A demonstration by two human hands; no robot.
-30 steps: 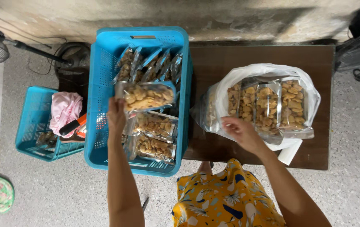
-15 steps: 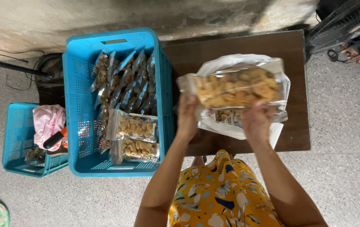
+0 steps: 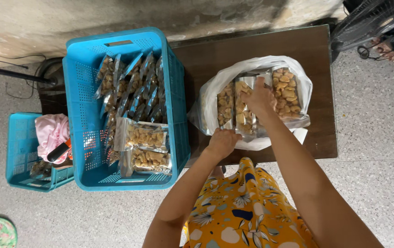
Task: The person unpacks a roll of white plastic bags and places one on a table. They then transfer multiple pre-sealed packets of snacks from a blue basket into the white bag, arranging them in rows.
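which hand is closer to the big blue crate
Left. The left hand rests on the near edge of the white bag, just beside the big blue crate. The right hand is farther off, over the snack packs inside that bag.

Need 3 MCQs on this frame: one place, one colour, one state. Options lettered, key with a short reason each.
1. Where does the white plastic bag of snack packets sit?
A. inside a crate
B. on the brown table
C. on the floor

2. What colour is the large crate?
A. red
B. grey
C. blue

3. What is the right hand doing?
A. pressing on packets inside the bag
B. resting on the floor
C. gripping the fan

Key: 1 B, the bag lies on the tabletop. 2 C, its walls are blue. 3 A, its fingers lie on the packets, while the left hand is at the bag's near edge.
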